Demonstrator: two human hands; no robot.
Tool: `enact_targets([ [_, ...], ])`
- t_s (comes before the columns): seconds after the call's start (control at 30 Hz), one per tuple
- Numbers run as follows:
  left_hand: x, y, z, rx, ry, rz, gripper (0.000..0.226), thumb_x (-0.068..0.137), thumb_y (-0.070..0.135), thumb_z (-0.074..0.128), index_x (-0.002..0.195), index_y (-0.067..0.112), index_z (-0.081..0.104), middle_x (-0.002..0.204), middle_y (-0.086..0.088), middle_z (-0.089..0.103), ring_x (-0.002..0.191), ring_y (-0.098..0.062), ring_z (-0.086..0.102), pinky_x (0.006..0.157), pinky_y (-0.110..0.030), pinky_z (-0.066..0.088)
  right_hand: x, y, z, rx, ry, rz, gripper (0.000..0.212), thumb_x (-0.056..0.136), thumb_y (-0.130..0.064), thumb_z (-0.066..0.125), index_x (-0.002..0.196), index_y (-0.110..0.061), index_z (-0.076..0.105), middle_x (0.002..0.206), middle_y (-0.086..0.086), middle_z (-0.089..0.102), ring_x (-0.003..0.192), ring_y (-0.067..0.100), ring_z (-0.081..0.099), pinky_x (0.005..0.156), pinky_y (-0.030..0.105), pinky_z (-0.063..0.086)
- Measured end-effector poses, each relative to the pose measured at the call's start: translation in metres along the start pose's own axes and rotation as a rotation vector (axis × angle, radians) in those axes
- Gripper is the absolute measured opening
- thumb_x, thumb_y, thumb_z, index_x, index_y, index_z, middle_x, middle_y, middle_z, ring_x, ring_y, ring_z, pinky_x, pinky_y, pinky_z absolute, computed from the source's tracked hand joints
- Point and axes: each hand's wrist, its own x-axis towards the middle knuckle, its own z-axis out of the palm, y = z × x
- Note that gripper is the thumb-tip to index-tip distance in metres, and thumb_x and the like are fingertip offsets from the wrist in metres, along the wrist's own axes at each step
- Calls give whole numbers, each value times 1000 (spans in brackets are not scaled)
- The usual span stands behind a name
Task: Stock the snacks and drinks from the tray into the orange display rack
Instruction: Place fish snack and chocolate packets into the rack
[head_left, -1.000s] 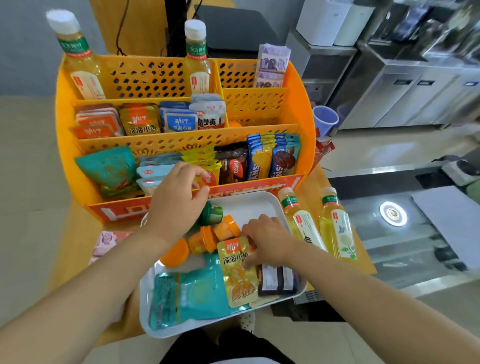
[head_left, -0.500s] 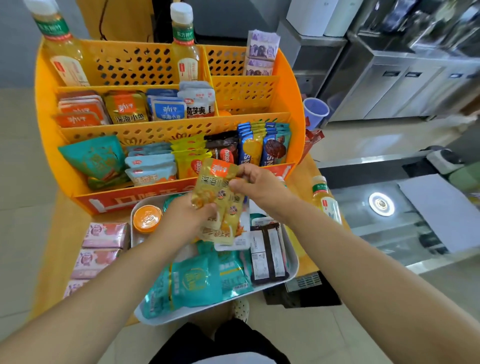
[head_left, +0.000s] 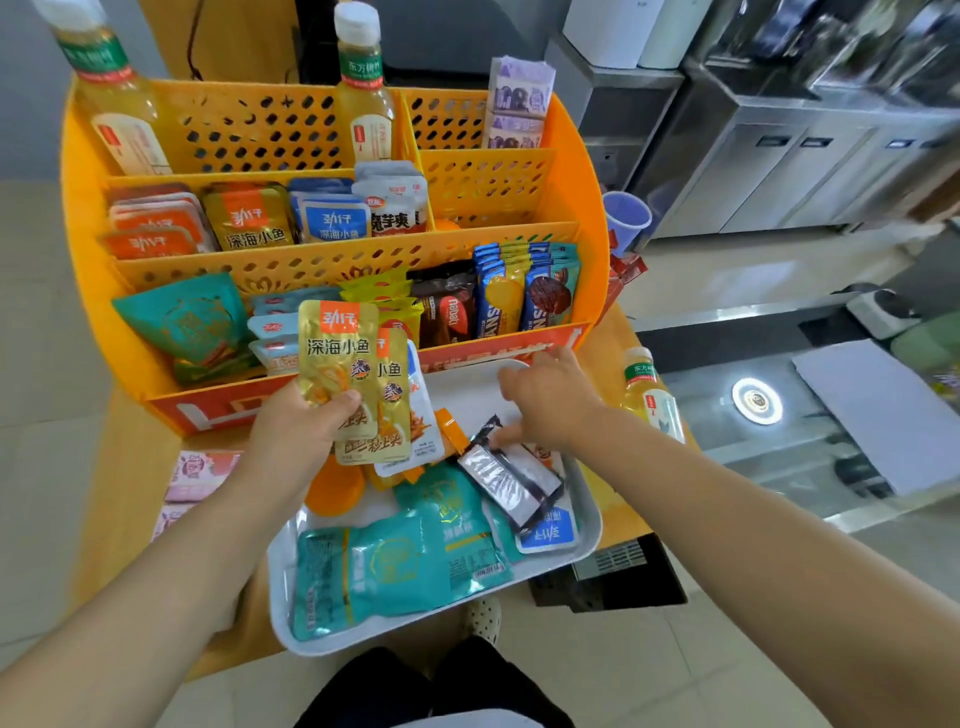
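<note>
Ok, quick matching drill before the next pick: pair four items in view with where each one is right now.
Things:
1. gold fish packets
2. teal pouch
3. purple packets
4. bottle with green label

Places:
A. top tier of the orange display rack, right compartment
B. on the counter right of the tray
C. held in the left hand
D. lying at the tray's near end

Pairs: 1-C, 2-D, 3-A, 4-B

The single head-worn view looks forward and down, close over the tray (head_left: 589, 540) and orange rack (head_left: 83, 218).
</note>
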Motion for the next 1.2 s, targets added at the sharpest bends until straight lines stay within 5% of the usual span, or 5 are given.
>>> enact_targets([
  [0.2,4,-2,-19,-59,20,6,12,80,39,70,92,42,69,97,10,75,92,-14,72,83,-46,56,12,8,-1,166,-25,50,36,86,-49,63,115,-29,57,107,-5,65,112,26,54,101,45,28],
  [0.33,9,-1,-32,-158,109,27,11,83,30,69,92,37,71,98,9,75,91,-11,72,84,-44,55,7,14,1,184,-449,3,86,64,-53,80,136,-35,38,127,-3,52,125,31,39,108,52,31],
  [0.53,9,1,-38,-176,98,52,18,87,28,67,93,44,71,100,10,75,93,-9,71,83,-42,55,1,-13,14,-9,-244,-54,109,59,-88,59,142,-21,35,137,6,43,130,33,32,113,52,19],
  [0.73,9,5,-53,-174,119,87,18,84,32,68,95,47,70,101,12,75,91,-8,71,78,-39,56,-1,-1,-1,40,-125,38,24,98,-33,49,116,-19,60,116,4,64,114,29,50,103,47,34],
  [1.2,17,39,-75,-128,269,139,7,84,33,70,89,34,67,86,20,74,78,1,70,66,-29,52,0,8,-13,361,-204,38,14,84,-28,70,80,-22,58,87,0,67,86,21,62,71,34,50],
])
